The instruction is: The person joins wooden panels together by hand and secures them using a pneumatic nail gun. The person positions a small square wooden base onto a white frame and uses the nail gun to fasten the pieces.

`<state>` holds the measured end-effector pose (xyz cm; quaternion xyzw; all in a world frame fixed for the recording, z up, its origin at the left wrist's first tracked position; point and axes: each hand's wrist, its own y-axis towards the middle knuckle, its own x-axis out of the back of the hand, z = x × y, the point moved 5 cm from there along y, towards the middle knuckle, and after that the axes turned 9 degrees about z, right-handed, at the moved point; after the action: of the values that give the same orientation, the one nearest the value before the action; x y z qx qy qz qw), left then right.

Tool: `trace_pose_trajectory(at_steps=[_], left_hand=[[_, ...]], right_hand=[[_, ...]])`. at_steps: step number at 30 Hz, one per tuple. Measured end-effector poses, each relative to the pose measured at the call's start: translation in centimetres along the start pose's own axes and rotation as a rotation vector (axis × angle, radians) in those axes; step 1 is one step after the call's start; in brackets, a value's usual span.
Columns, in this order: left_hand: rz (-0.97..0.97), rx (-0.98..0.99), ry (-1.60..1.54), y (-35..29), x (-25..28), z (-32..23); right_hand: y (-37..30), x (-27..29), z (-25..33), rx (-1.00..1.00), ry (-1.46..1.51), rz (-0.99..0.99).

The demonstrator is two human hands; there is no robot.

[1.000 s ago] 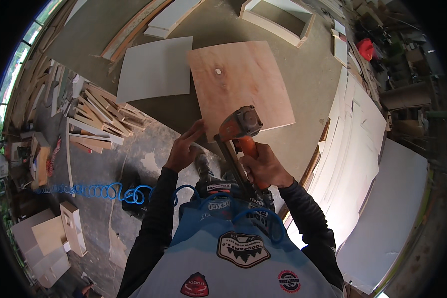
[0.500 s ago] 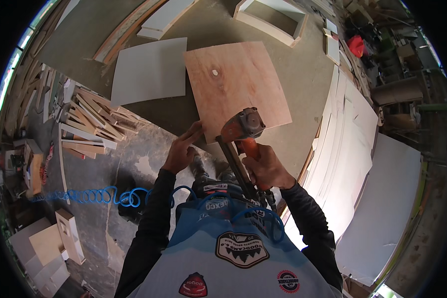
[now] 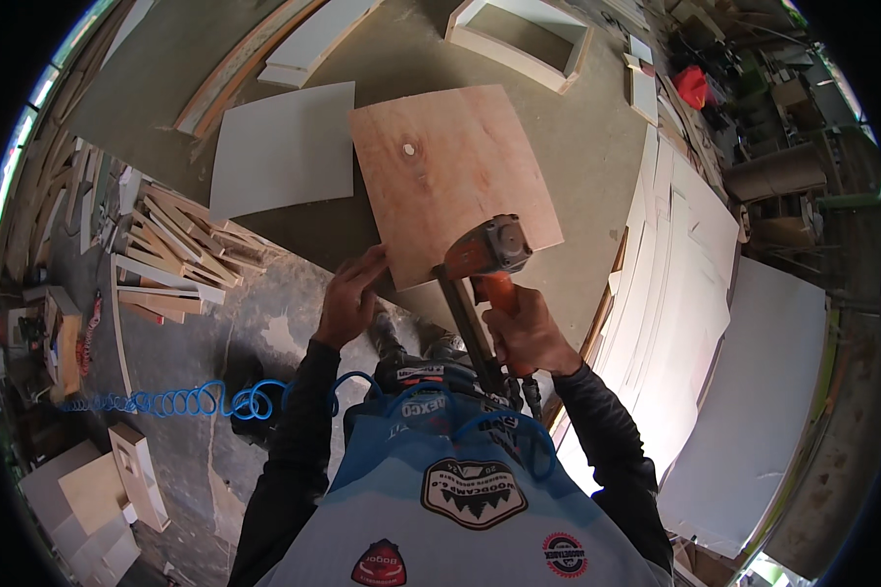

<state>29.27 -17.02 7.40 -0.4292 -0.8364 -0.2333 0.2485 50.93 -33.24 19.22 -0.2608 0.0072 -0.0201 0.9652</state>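
A square plywood panel (image 3: 450,166) with a dark knot lies on the workbench in front of me. My left hand (image 3: 347,301) is at its near left corner, fingers stretched out against the edge. My right hand (image 3: 529,331) is wrapped around the handle of an orange and black nail gun (image 3: 485,249). The tool's head is over the panel's near edge, and its long magazine slants back toward my body. Its nose is hidden from this angle. A blue coiled air hose (image 3: 191,399) runs across my front from the left.
A white panel (image 3: 284,152) lies left of the plywood on the workbench (image 3: 597,166). Farther back stands an open box frame (image 3: 570,78). Wood offcuts (image 3: 171,240) are piled at the left, and large white sheets (image 3: 675,313) are stacked on the right.
The whole view has shifted slightly to the left. The nail gun has moved a little to the right along the panel's near edge. My left hand stays at the corner.
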Motion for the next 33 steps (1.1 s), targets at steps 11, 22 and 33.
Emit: trace_pose_trajectory(at_steps=[11, 22, 33], left_hand=[[-0.035, -0.087, 0.418, 12.6, -1.3, -0.4], [0.059, -0.003, 0.541, 14.4, -3.5, 0.5], [0.053, 0.005, 0.565, 14.0, -3.3, 1.0]], right_hand=[[-1.1, 3.3, -0.5, 0.008, -0.002, -0.034], [-1.5, 3.7, 0.0, -0.015, 0.0, 0.0], [-1.2, 4.8, -0.8, -0.025, -0.028, -0.017]])
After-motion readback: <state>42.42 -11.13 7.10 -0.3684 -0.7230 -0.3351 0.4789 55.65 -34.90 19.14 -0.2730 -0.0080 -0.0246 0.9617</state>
